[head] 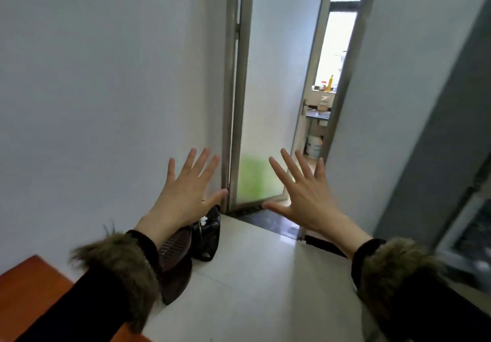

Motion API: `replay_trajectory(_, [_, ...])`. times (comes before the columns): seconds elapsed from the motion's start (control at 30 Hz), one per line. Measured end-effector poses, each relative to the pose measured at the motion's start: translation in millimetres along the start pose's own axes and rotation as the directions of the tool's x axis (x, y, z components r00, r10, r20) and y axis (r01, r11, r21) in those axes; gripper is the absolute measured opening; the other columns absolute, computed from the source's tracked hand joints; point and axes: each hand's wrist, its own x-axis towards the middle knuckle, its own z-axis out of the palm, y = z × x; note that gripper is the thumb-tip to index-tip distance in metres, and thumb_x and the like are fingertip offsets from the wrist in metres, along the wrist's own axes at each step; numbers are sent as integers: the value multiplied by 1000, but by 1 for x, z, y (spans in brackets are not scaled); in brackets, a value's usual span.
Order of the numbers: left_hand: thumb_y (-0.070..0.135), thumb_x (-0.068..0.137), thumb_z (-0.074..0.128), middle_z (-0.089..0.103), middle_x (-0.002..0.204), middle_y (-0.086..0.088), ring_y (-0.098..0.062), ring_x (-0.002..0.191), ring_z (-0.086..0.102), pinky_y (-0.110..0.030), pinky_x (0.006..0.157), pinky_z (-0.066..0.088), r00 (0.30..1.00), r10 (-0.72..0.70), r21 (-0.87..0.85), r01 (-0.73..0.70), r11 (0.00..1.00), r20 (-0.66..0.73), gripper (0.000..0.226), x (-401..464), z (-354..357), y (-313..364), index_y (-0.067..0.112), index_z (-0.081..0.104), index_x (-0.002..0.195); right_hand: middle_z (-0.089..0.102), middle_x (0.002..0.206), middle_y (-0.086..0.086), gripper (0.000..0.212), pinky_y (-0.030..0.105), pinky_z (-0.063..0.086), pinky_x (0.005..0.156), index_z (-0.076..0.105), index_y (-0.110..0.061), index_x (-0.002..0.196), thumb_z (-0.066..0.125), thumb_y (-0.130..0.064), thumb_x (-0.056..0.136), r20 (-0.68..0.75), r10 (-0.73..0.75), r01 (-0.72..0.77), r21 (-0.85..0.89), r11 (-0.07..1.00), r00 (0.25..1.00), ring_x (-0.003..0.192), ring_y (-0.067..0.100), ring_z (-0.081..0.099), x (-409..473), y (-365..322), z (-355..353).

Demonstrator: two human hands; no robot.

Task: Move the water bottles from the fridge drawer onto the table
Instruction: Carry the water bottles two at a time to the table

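So both my hands are up in front of me, backs facing me; left hand point(186, 190) and right hand point(303, 195) are side by side with a gap between them, fingers point(204, 161) spread wide on both, holding nothing at all; fuzzy brown fur cuffs point(119, 264) sit on my black sleeves. No water bottles anywhere in view, and I can't spot the fridge drawer for sure either; there's a grey appliance point(451, 155) along the right edge that might be the fridge, but it's blurry so I can't tell. Straight ahead is a frosted glass door point(273, 89) in a metal frame, partly open, with a bright kitchen point(326, 89) showing through the gap; something yellow stands on the counter in there, too small to make out. Plain white wall point(106, 76) on the left; pale tiled floor point(252, 275) below. On the floor by the wall, just under my left wrist, there's a dark brown slatted thing point(175, 262) and a black bag point(207, 238) touching it. The reddish wooden surface point(29, 280) pokes in at the bottom left corner.
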Motion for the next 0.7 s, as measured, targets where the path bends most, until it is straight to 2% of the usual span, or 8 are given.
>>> replay_trajectory(0.07, [70,81,11,-19,155,4,-20,143,-18,-54,113,-7,998,60,-43,-59,997,2,81,12,6,56,28,-15,145,-18,155,-3,92,53,-15,107,-22,-36,138,8,-82,64,26,80,-80,-34,996,996,144,25,-15,-42,46,-11])
replay_trajectory(0.17, [74,80,5,-24,150,7,-21,143,-16,-55,112,-6,983,182,-86,-184,979,-27,80,28,18,143,28,-22,139,-15,157,0,89,61,-8,110,-14,-36,144,31,-77,78,52,193,-189,-74,979,980,144,27,-12,-101,109,-25])
replay_trajectory(0.2, [75,80,5,-23,151,6,-22,143,-17,-55,112,-5,974,224,-87,-225,970,-20,79,33,23,171,28,-24,138,-14,157,0,89,61,-8,109,-12,-36,145,32,-76,78,55,228,-222,-94,971,972,144,28,-11,-119,127,-29])
replay_trajectory(0.27, [74,80,6,-25,152,5,-21,140,-24,-55,112,-7,954,298,-99,-297,950,-3,81,42,34,224,28,-25,139,-13,157,0,90,61,-9,108,-10,-37,145,28,-79,76,59,303,-294,-129,947,951,144,27,-10,-154,163,-36])
replay_trajectory(0.33, [73,71,-4,-26,150,6,-19,136,-28,-53,112,-7,930,367,-103,-365,925,0,85,51,43,270,28,-23,141,-15,157,0,90,60,-10,109,-12,-37,145,30,-78,77,80,379,-365,-148,919,922,144,26,-15,-184,195,-39])
replay_trajectory(0.53, [71,67,-7,-17,156,4,-23,142,-20,-53,113,-7,846,533,-180,-525,832,-3,88,84,76,406,28,-20,143,-15,157,-2,87,60,-9,110,-14,-36,145,33,-73,81,88,557,-535,-189,824,826,144,23,-16,-260,289,-37])
replay_trajectory(0.7, [74,70,-6,-29,148,7,-18,135,-29,-48,109,-14,782,623,-247,-607,756,-13,85,117,118,500,31,-22,142,-17,156,-4,88,57,-10,110,-18,-37,143,28,-76,79,113,662,-629,-228,743,741,143,22,-17,-301,366,-13])
